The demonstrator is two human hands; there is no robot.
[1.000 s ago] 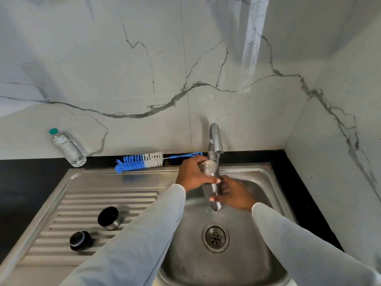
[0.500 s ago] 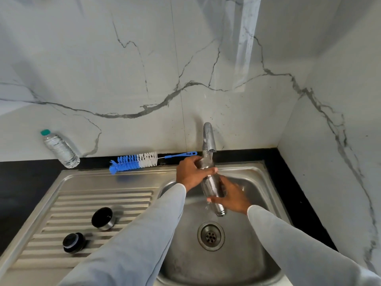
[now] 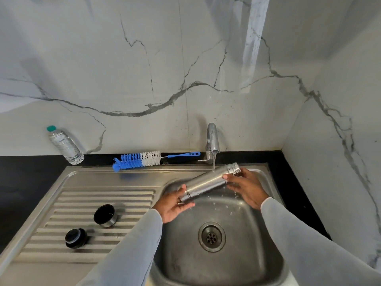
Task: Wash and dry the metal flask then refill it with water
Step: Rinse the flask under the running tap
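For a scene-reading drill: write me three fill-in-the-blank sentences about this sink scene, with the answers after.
1. Both hands hold the metal flask under the running ____.
2. The left hand holds the flask's base; the right hand holds it near its threaded ____.
3. The bottle brush behind the sink has blue and ____ bristles.

Missing words: tap; neck; white
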